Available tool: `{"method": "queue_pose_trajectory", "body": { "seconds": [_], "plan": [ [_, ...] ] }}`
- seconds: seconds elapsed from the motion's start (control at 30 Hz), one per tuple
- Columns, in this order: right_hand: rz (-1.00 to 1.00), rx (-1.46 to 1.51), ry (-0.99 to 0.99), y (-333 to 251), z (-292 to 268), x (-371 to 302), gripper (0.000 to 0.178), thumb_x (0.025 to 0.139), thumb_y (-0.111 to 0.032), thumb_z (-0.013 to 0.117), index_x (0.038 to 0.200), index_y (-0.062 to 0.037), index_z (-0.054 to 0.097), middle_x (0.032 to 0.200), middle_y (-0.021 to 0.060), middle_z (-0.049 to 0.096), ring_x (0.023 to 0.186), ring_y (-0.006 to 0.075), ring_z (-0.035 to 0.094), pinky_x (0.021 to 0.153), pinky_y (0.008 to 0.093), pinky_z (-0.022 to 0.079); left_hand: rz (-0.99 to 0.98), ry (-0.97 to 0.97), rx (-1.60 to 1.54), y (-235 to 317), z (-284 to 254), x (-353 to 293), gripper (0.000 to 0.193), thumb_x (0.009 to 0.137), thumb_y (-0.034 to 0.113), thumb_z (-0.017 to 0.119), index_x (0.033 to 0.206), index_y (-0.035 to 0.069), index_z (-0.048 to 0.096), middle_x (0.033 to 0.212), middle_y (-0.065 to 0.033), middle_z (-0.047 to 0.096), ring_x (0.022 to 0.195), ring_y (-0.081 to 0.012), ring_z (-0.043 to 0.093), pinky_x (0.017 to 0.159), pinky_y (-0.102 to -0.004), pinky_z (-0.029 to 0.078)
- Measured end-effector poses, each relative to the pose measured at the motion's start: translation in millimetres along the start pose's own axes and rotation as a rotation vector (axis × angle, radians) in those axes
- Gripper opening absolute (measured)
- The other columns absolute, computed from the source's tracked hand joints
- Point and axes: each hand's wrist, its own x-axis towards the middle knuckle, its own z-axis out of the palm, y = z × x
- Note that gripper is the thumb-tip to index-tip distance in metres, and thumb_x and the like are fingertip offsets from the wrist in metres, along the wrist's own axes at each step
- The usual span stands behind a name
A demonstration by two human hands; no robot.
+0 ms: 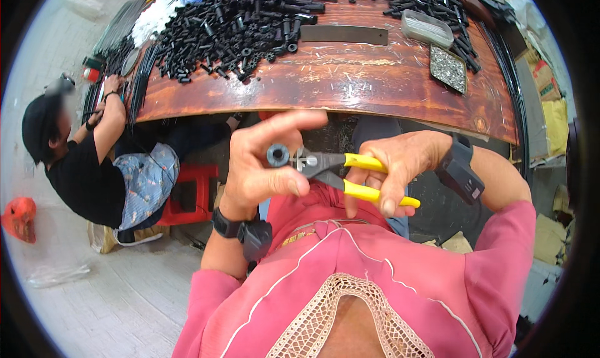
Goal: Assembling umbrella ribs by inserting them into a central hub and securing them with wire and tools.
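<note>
Pliers point(325, 169) with yellow handles and a dark head are gripped in my right hand point(409, 161), in front of my body below the table edge. My left hand point(250, 161) holds a small black tubular part point(277, 155) between thumb and fingers, its round end with a hole facing up. One finger of that hand stretches out to the right above it. The plier jaws meet the part's right side, where a small shiny metal piece shows; whether they clamp it I cannot tell.
Many similar black parts point(237, 27) lie heaped on the brown wooden table point(350, 86). A flat metal strip point(344, 34), a clear plastic box point(427, 28) and a tray of small metal bits point(447, 69) lie there too. A co-worker point(84, 164) sits at the left.
</note>
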Motion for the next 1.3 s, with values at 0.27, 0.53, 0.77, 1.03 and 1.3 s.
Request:
{"method": "queue_pose_trajectory", "body": {
  "seconds": [0.27, 0.53, 0.77, 1.03, 1.3],
  "plan": [
    [0.02, -1.541, 1.094, 2, 24, -7, 0.032, 0.073, -0.025, 0.066, 0.086, 0.0032, 0.056, 0.074, 0.0193, 0.066, 0.071, 0.0367, 0.066, 0.06, 0.0386, 0.049, -0.007, 0.129, -0.033, -8, 12, 7, 0.038, 0.072, 0.012, 0.081, 0.106, -0.002, 0.07, 0.087, -0.0047, 0.068, 0.071, -0.007, 0.058, 0.065, -0.0204, 0.043],
    [-0.011, -0.763, 0.424, -18, 4, -10, 0.022, 0.082, -0.016, 0.061, 0.097, -0.0002, 0.059, 0.074, 0.0149, 0.063, 0.069, 0.0339, 0.06, 0.066, 0.0397, 0.048, -0.103, 0.286, -0.003, -12, 18, 10, 0.096, 0.091, 0.076, 0.019, 0.103, -0.003, 0.071, 0.064, 0.0024, 0.052, 0.053, -0.004, 0.04, 0.046, -0.0201, 0.027],
    [-0.298, -1.156, 1.089, 10, 25, 19, 0.042, 0.081, -0.013, 0.066, 0.118, -0.0013, 0.051, 0.106, 0.0196, 0.055, 0.094, 0.0375, 0.054, 0.079, 0.0457, 0.046, -0.082, 0.594, -0.079, -9, 29, 16, 0.086, 0.094, 0.072, 0.028, 0.094, -0.001, 0.074, 0.057, 0.0029, 0.052, 0.048, -0.0037, 0.039, 0.045, -0.0188, 0.027],
    [-0.29, -1.432, 1.395, 14, 28, 30, 0.063, 0.08, -0.013, 0.068, 0.135, 0.0004, 0.042, 0.099, 0.0182, 0.051, 0.087, 0.0351, 0.049, 0.076, 0.043, 0.044, -0.064, 0.634, -0.014, -9, 34, 18, 0.083, 0.094, 0.071, 0.032, 0.094, -0.001, 0.074, 0.056, 0.0042, 0.051, 0.048, -0.0027, 0.038, 0.045, -0.0188, 0.025],
    [-0.297, -1.541, 1.517, 16, 27, 33, 0.033, 0.082, -0.02, 0.067, 0.105, 0.0005, 0.056, 0.085, 0.014, 0.054, 0.081, 0.029, 0.054, 0.066, 0.0377, 0.046, -0.08, 0.652, -0.06, -7, 37, 18, 0.082, 0.094, 0.07, 0.033, 0.094, -0.001, 0.074, 0.054, 0.0046, 0.049, 0.047, -0.0028, 0.037, 0.045, -0.0198, 0.025]
  ]
}}
